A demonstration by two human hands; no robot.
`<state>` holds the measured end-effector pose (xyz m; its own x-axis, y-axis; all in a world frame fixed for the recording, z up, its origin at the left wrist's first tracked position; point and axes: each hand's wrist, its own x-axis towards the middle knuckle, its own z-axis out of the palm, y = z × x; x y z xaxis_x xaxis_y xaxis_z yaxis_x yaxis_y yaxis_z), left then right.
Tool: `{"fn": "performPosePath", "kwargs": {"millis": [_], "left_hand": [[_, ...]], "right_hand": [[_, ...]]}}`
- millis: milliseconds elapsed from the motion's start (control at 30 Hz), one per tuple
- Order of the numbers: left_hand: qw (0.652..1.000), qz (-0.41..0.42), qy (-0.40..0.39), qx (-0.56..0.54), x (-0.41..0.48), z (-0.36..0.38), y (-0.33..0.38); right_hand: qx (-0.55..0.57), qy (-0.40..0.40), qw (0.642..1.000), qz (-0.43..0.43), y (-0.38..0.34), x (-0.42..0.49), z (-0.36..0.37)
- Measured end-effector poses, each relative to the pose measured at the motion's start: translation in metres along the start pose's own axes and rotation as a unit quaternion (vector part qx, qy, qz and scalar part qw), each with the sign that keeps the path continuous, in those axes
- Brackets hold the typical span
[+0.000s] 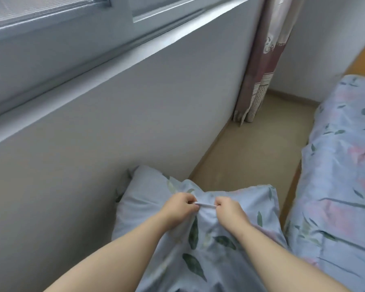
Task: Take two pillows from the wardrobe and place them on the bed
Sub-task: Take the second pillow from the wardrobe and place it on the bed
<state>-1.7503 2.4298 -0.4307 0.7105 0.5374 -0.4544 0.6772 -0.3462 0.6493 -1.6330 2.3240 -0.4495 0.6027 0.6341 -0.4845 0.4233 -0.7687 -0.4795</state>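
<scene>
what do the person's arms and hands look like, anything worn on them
Both forearms are bare as far as the view shows, with no sleeve edge in sight. The left hand and the right hand have no gloves. No watch, bracelet or ring shows on either wrist or on the fingers that can be seen. The fingertips are curled in, so the nails cannot be made out.

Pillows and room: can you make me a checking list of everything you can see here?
Surface: bed with flowery cover, at right, no pillow seen on it.
Job's things: two pillows carried in front, one behind the other; wardrobe not in view.
Clutter: nothing seen.
Grippers: left hand and right hand both pinch the pillowcase fabric.
Cables: nothing seen.
Surroundings: white wall, window ledge, curtain, beige floor.
</scene>
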Motion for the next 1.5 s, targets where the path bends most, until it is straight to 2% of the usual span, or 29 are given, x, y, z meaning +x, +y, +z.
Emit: {"fn": "performPosePath", "kwargs": {"millis": [100,433,667,867,1333,1500], "left_hand": [[0.998,0.034,-0.044,0.02,0.055,-0.007,0.03],[0.991,0.087,-0.087,0.047,0.227,0.005,0.158],[0.98,0.14,-0.122,0.071,0.359,0.022,0.284],[0.969,0.184,-0.141,0.089,0.461,0.026,0.362],[0.935,0.277,-0.207,0.072,0.704,0.014,0.547],[0.918,0.319,-0.216,0.094,0.767,0.037,0.632]], "right_hand": [[0.012,0.037,0.998,0.049,0.01,0.034,-0.028],[0.081,0.091,0.983,0.138,0.074,0.165,-0.148],[0.107,0.112,0.975,0.162,0.138,0.269,-0.267],[0.102,0.147,0.964,0.198,0.166,0.346,-0.348],[0.165,0.277,0.915,0.243,0.209,0.53,-0.531],[0.199,0.32,0.895,0.239,0.264,0.582,-0.591]]}}
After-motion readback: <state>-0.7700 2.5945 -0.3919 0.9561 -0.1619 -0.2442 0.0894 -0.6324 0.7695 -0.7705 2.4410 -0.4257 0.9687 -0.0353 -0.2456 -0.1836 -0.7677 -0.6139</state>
